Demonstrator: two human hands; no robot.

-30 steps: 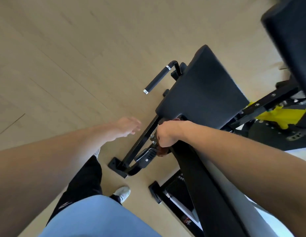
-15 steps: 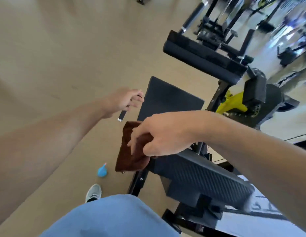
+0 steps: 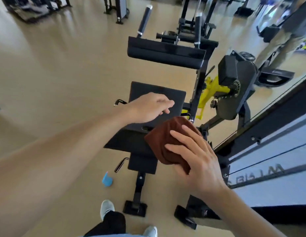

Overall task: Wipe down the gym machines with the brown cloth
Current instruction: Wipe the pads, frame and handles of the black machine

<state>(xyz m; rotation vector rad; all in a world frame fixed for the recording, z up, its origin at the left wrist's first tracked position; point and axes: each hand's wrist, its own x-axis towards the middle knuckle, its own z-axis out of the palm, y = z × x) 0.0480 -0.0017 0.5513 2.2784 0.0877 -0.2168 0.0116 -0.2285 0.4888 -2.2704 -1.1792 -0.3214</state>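
Right hand (image 3: pixel 198 161) clutches the bunched brown terry cloth (image 3: pixel 167 142) above the machine's black padded seat (image 3: pixel 157 98), beneath the empty, loosely curled left hand (image 3: pixel 148 108); flattening the cloth should wipe best.

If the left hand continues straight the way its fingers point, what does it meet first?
Probably the black seat pad beneath its fingertips; the left hand points right across it. Depth is unclear.
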